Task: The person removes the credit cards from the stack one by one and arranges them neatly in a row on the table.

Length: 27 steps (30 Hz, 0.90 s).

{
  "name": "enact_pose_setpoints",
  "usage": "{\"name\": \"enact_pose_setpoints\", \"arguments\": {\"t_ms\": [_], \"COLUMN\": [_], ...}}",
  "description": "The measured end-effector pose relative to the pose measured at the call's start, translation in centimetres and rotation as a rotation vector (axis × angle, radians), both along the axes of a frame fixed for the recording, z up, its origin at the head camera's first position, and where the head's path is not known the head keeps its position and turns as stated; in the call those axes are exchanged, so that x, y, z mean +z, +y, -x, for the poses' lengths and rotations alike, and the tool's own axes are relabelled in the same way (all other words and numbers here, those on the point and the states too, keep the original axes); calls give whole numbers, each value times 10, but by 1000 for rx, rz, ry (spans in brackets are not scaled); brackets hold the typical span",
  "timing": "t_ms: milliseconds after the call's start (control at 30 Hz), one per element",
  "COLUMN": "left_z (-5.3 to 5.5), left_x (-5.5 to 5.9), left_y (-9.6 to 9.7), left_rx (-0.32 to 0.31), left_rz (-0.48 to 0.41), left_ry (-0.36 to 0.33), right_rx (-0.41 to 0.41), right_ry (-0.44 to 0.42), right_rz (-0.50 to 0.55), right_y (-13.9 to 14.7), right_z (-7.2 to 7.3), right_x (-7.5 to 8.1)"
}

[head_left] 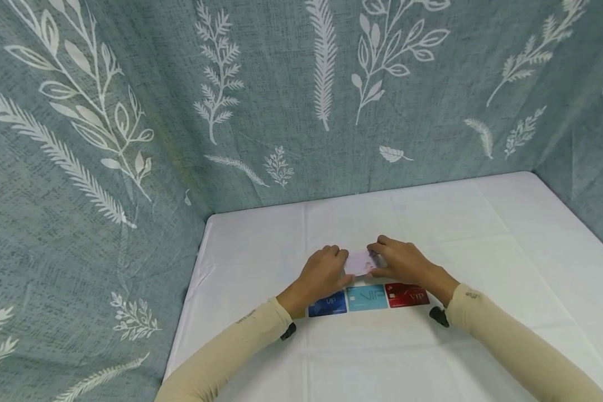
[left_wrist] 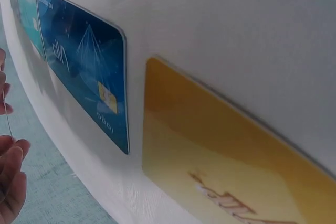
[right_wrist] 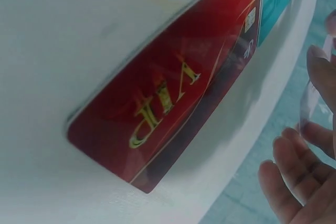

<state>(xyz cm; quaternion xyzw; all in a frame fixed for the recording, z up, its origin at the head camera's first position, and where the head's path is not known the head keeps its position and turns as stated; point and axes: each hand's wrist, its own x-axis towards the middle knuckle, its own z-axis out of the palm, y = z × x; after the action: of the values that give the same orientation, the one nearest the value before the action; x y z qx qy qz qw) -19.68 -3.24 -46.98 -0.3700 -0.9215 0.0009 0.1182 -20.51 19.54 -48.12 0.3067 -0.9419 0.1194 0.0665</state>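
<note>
A pale lilac card [head_left: 358, 263] is held above the white tabletop, an end in each hand. My left hand [head_left: 324, 272] pinches its left end between thumb and fingers. At the opposite end my right hand [head_left: 399, 261] pinches it the same way; the right wrist view shows the card [right_wrist: 310, 100] tilted up on edge. Nearer me lies a row of VIP cards: a gold card [left_wrist: 226, 145], mostly hidden under the left wrist in the head view, a dark blue card [head_left: 328, 304], a teal card [head_left: 367, 297] and a red card [head_left: 407, 295].
The white cloth-covered table [head_left: 482, 234] reaches back to a blue-green curtain [head_left: 281, 100] with white leaf prints, which also hangs at both sides. Small black pieces [head_left: 439, 316] show beneath each wrist.
</note>
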Motion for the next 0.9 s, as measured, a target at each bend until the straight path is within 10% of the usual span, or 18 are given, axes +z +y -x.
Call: {"name": "enact_pose_setpoints", "arguments": {"t_ms": [900], "left_z": [-9], "left_x": [3], "left_y": [19], "left_rx": [-17], "left_rz": [-72], "left_ry": [-44], "right_rx": [-46], "right_ry": [-12], "right_rz": [48], "right_y": [19], "right_z": [-17], "right_x": [7]}}
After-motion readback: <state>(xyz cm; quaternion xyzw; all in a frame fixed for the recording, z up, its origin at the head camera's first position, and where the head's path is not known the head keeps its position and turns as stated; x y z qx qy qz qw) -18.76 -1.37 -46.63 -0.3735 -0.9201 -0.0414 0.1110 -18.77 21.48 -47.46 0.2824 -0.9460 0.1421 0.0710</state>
